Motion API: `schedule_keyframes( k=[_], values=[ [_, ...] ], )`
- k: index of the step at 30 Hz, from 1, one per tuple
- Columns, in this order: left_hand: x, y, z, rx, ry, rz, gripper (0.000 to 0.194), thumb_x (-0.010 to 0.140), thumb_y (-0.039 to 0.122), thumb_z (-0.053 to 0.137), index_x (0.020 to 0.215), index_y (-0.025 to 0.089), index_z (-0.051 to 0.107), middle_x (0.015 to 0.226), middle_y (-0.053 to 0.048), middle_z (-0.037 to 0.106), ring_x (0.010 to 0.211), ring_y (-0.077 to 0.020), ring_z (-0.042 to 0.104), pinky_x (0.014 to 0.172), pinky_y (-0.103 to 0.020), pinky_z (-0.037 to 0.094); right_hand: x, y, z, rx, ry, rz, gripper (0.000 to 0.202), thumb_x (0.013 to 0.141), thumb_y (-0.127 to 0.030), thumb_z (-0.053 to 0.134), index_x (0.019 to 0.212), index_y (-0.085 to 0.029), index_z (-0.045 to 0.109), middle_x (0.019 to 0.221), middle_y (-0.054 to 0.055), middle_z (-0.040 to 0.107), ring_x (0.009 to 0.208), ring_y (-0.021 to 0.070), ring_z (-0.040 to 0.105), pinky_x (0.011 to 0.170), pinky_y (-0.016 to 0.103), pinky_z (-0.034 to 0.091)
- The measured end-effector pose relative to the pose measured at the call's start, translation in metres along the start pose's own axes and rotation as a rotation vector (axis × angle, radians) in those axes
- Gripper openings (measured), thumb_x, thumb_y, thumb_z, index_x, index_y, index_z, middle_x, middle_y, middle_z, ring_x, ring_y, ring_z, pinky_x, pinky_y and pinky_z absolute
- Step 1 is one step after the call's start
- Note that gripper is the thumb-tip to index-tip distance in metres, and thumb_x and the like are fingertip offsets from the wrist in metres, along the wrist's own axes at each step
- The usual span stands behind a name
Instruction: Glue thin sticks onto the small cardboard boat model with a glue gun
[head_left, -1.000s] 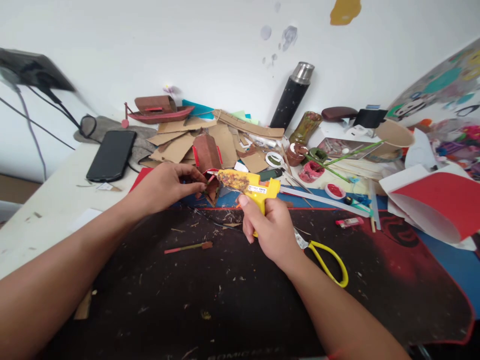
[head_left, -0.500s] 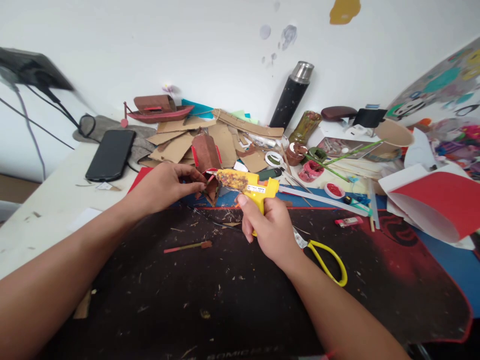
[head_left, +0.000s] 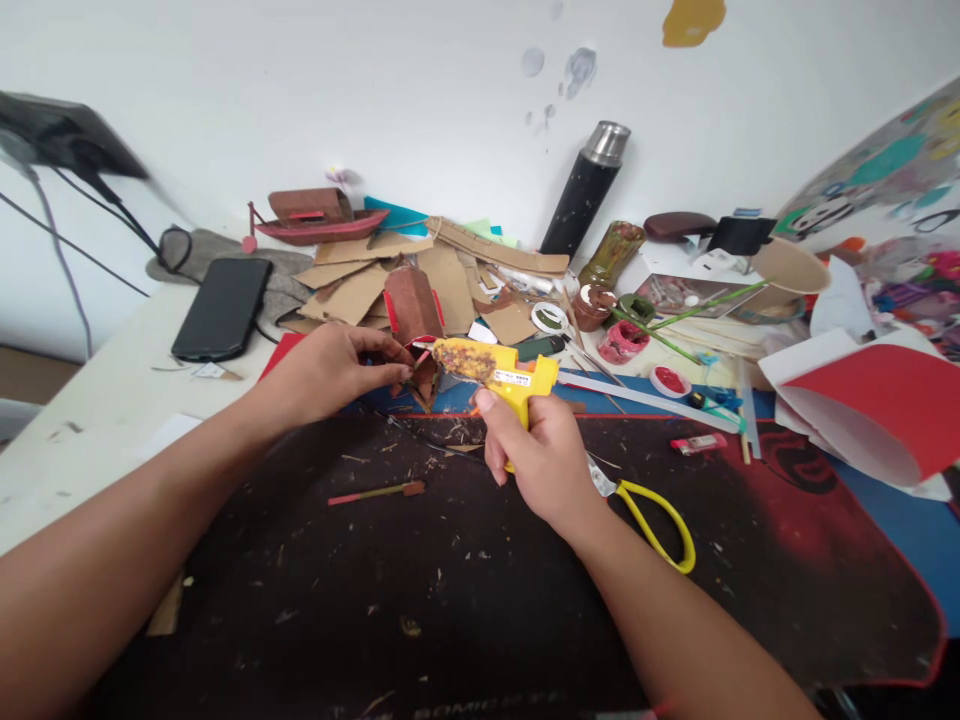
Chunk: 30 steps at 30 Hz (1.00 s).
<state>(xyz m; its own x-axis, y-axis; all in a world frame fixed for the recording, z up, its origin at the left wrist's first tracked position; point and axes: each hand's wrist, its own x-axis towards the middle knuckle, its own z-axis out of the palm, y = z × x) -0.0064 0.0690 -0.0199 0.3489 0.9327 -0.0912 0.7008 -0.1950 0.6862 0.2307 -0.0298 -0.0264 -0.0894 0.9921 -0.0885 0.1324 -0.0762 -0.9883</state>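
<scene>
My right hand (head_left: 536, 450) is wrapped round the grip of a yellow hot glue gun (head_left: 517, 378), whose barrel is stained brown. A long translucent glue stick (head_left: 645, 395) sticks out of its back end. The gun's nozzle points left, at the near end of a small brown cardboard model boat (head_left: 416, 305) with a curved roof and red side strips. My left hand (head_left: 337, 370) pinches the boat's near end, fingertips close to the nozzle. What exactly lies between those fingertips is partly hidden.
Yellow-handled scissors (head_left: 656, 520) and a thin painted stick (head_left: 375, 493) lie on the dark mat (head_left: 480, 600). Behind are cardboard scraps (head_left: 349, 285), a finished-looking model boat (head_left: 319, 220), paint pots (head_left: 622, 340) and a black flask (head_left: 585, 190). A phone (head_left: 221, 310) lies left.
</scene>
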Motion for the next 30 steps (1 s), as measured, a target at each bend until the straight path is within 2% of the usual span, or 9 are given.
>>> schedule_keyframes(
  k=[20,30],
  values=[
    [-0.0015,-0.0047,0.0022,-0.002,0.044,0.014,0.032,0.080,0.054,0.072,0.092,0.028,0.084,0.093,-0.003,0.083,0.085,-0.0240,0.072,0.080,-0.034,0.055,-0.0011,-0.0022,0.0003,0.006,-0.005,0.004,0.054,0.097,-0.062,0.062,0.061,-0.025,0.047,0.041,-0.004,0.049,0.040,0.0103,0.049,0.046,0.026,0.042],
    [-0.0016,-0.0039,0.0050,-0.004,0.081,0.035,0.031,0.080,0.051,0.070,0.092,0.026,0.085,0.088,-0.002,0.082,0.079,-0.0217,0.070,0.074,-0.030,0.053,-0.0006,-0.0020,0.0007,0.012,-0.010,-0.015,0.049,0.098,-0.056,0.062,0.062,-0.025,0.048,0.040,-0.005,0.049,0.039,0.0098,0.049,0.046,0.025,0.041]
  ],
)
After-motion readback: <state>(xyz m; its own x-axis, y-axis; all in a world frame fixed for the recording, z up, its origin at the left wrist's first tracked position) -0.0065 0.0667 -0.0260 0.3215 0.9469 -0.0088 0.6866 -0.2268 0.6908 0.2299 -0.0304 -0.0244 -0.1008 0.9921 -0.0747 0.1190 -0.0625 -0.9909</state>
